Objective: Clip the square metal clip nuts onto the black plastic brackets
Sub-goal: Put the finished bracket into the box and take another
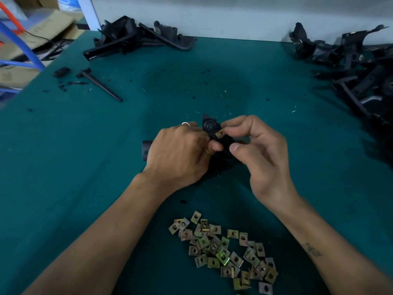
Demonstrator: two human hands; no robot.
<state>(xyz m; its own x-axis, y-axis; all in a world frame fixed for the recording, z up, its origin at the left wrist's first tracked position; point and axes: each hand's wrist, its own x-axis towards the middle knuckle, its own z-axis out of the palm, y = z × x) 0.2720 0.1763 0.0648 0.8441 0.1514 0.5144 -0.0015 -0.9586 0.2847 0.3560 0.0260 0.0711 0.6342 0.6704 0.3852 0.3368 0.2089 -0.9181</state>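
Big teal green work mat (89, 167) has heaps of black plastic brackets (357, 67) at the back, probably stock within reach. The loose pile of square brass-coloured metal clip nuts (223, 248) sits close in for quick grabs. Left hand (178, 154) grips one black bracket (209, 125) steady above the mat, while right hand (257, 150) pinches a single clip nut (220, 133) against its edge, looks like mid-clip.
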